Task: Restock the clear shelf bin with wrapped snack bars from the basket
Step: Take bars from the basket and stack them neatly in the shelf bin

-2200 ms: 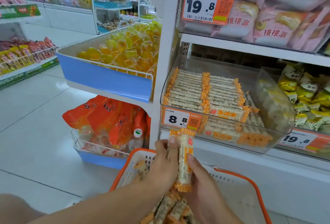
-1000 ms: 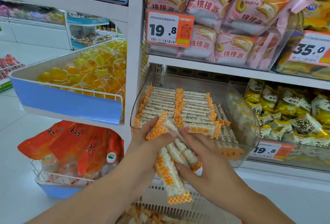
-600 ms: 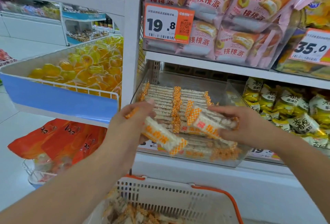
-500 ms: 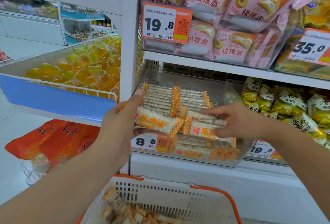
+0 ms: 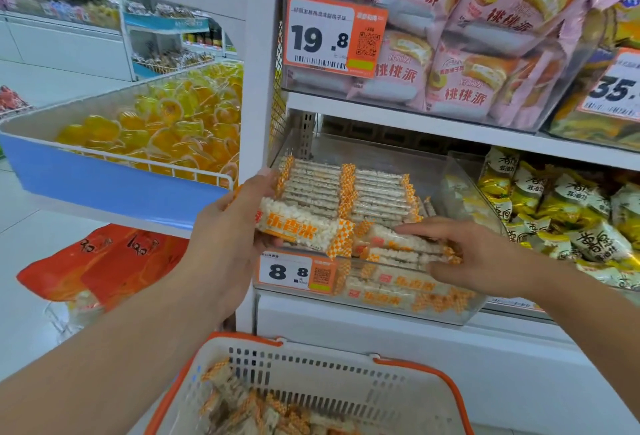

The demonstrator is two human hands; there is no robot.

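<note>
Shop aisle, pale tiled floor (image 5: 31,254), even bright light. White shelving upright (image 5: 261,88) splits the view: left, a blue-fronted tray (image 5: 110,185) of yellow jelly cups (image 5: 166,129) above orange bags (image 5: 104,261); right, pink cake packs (image 5: 467,53) over yellow-green packets (image 5: 571,220), with orange price tags (image 5: 332,36). More shelves (image 5: 69,19) stand far left.

The clear shelf bin (image 5: 460,310) sits tilted forward on the shelf, holding neat rows of wrapped snack bars (image 5: 346,188) with white puffed-rice filling and orange checkered ends. One bar (image 5: 304,228) lies crosswise above the bin's front left corner, printed face up; a few more (image 5: 405,247) lie over the front right. Below, the white basket (image 5: 346,379) with orange rim holds a loose heap of bars (image 5: 249,410).
</note>
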